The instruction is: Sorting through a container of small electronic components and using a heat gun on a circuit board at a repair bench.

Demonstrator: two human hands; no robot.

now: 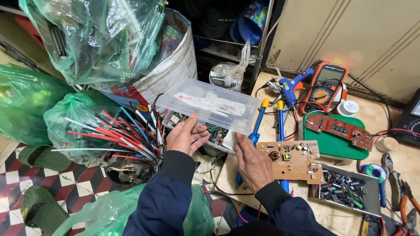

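Clear plastic lid (210, 105), centre frame, was pinched only by the left hand (186, 137); the right hand (251, 164), spread open, touched nothing. It could have tipped onto the parts box (216, 136) below.

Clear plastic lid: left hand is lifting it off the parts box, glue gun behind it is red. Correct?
Not quite. The head view shows the glue gun is blue, not red. The rest stands: the left hand holds the clear lid raised above the parts box.
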